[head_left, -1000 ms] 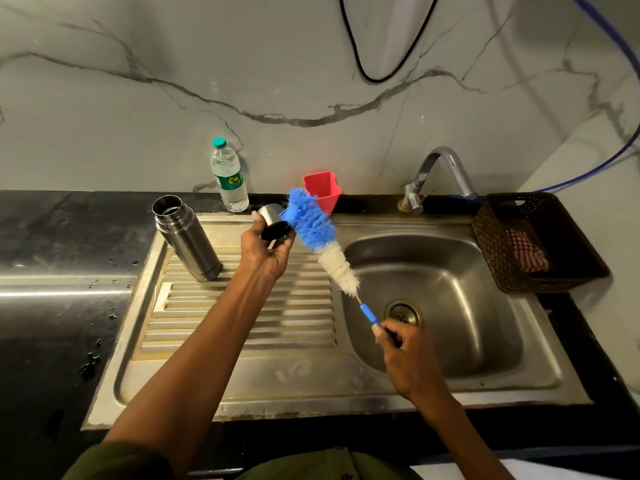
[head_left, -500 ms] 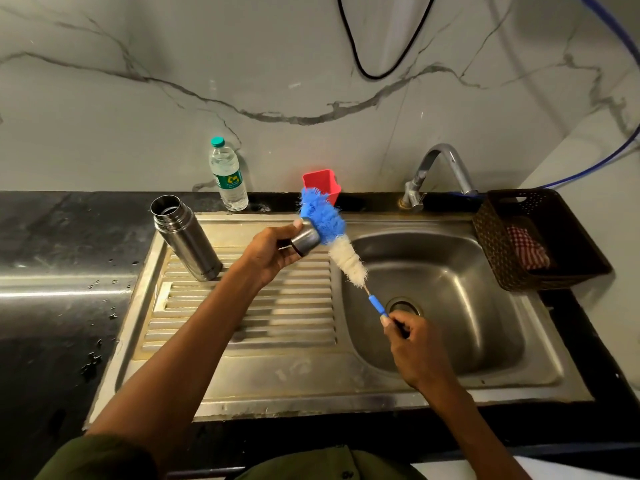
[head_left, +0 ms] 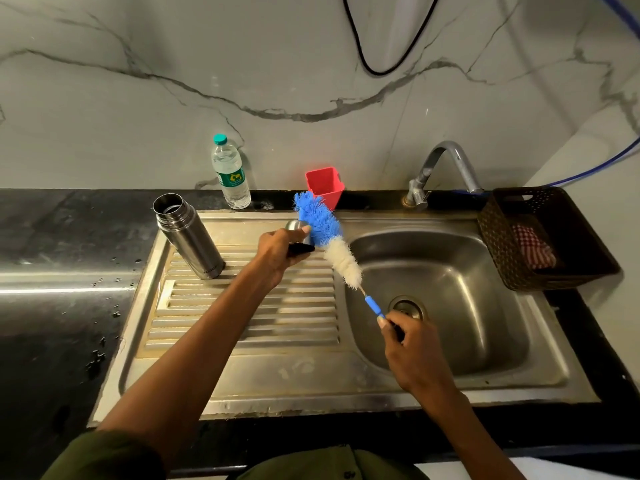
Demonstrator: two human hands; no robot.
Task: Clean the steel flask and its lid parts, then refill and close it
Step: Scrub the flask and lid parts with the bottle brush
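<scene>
Hands [head_left: 277,252] over steel sink [head_left: 311,386] (marble backsplash [head_left: 138,133])

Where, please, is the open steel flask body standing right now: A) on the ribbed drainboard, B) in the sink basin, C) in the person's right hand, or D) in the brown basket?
A: the steel flask stands lidless on the far left corner of the ribbed drainboard, apart from both hands.

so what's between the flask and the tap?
Head view: the left hand gripping the steel cap, plus the brush, lie between the flask and the tap.
</scene>
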